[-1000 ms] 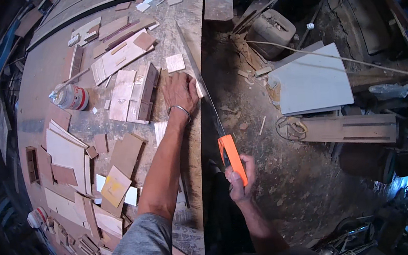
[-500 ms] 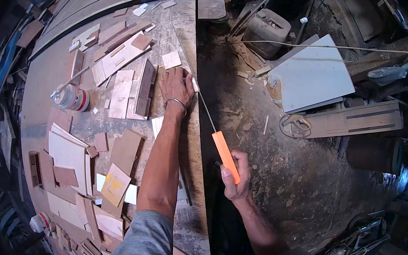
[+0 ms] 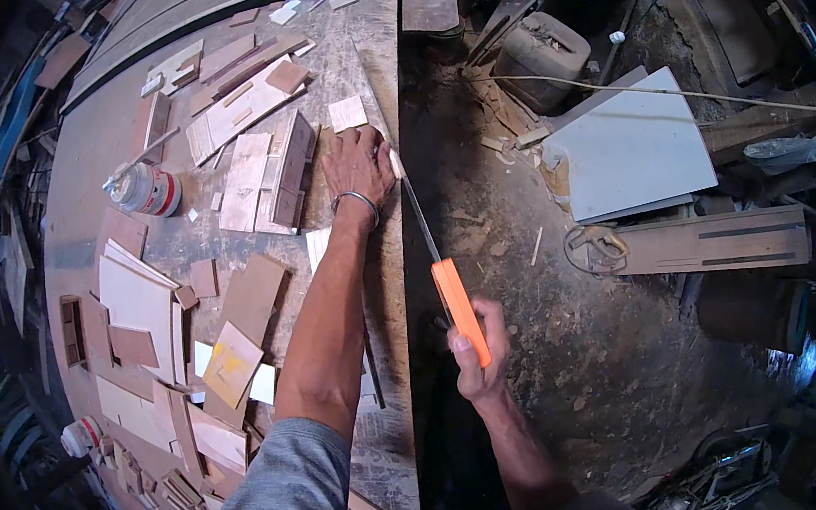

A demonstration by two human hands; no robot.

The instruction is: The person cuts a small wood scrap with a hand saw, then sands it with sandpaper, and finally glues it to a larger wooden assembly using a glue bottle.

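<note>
My right hand [image 3: 481, 352] is wrapped round the orange handle of a hand saw [image 3: 458, 305], off the right edge of the workbench. The saw's thin blade slants up and away from the handle, along the bench edge. My left hand [image 3: 359, 172], with a bracelet at the wrist, rests on the bench beside the blade. Its fingers hold a small pale piece of wood [image 3: 397, 164] at the edge against the blade; much of that piece is hidden. A square pale wood piece [image 3: 348, 113] lies just beyond my fingertips. Left of the hand stands a small wooden box-like assembly [image 3: 270, 175].
Wood boards and offcuts [image 3: 141, 295] cover much of the bench [image 3: 399, 397]. A white tub [image 3: 147, 190] with a stick across it stands at left. On the floor at right are a jerrycan [image 3: 541, 58], a white panel [image 3: 628, 154] and another saw [image 3: 597, 251] on a board.
The orange saw handle has shifted slightly to the right with my right hand. My left hand stays at the bench edge. The whole view has moved a little.
</note>
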